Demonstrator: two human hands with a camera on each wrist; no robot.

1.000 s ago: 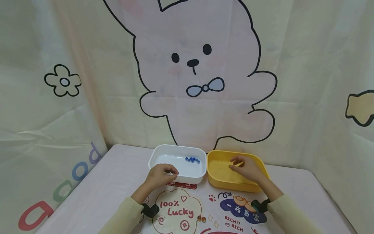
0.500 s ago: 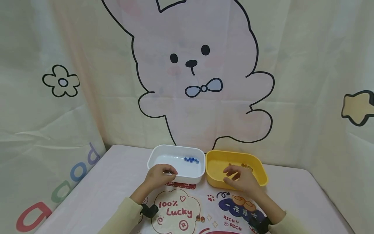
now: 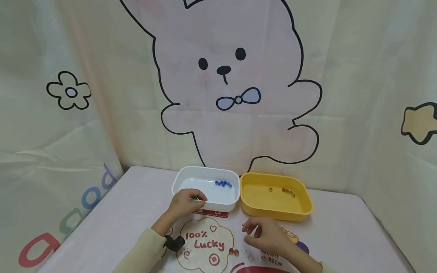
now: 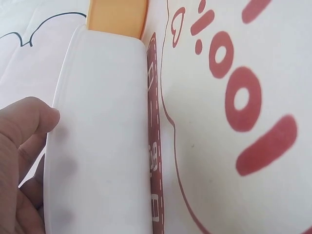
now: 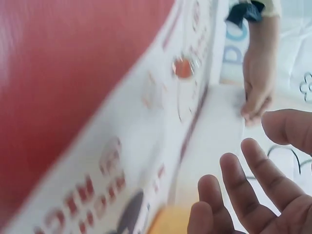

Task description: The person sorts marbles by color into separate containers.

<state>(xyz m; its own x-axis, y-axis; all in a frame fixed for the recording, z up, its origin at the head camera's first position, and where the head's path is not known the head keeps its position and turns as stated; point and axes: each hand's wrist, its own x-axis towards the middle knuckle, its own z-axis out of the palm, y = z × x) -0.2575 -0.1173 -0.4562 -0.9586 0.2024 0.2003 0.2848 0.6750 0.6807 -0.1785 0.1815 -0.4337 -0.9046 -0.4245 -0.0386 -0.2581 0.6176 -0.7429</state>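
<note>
My left hand [image 3: 186, 201] pinches the near rim of the white tray [image 3: 220, 207], thumb outside and fingers behind it, as the left wrist view also shows. Several small blue beads [image 3: 223, 184] sit in that tray. My right hand [image 3: 268, 236] hovers over the tablecloth in front of the yellow tray [image 3: 269, 213]; its fingers are spread and hold nothing. In the yellow tray, several amber beads [image 3: 288, 192] lie in a row, with a single amber bead [image 3: 271, 189] apart. Two amber beads [image 3: 233, 252] rest on the cloth, left of my right hand.
The trays stand side by side near the back of the printed tablecloth [image 3: 143, 197]. Behind them hangs a curtain [image 3: 232, 140] with a cartoon animal. A black strap [image 3: 175, 243] is round my left wrist.
My right hand has let go of an amber bead in the yellow tray, then come out toward the front of the table. My left hand has stayed at the white rim.
</note>
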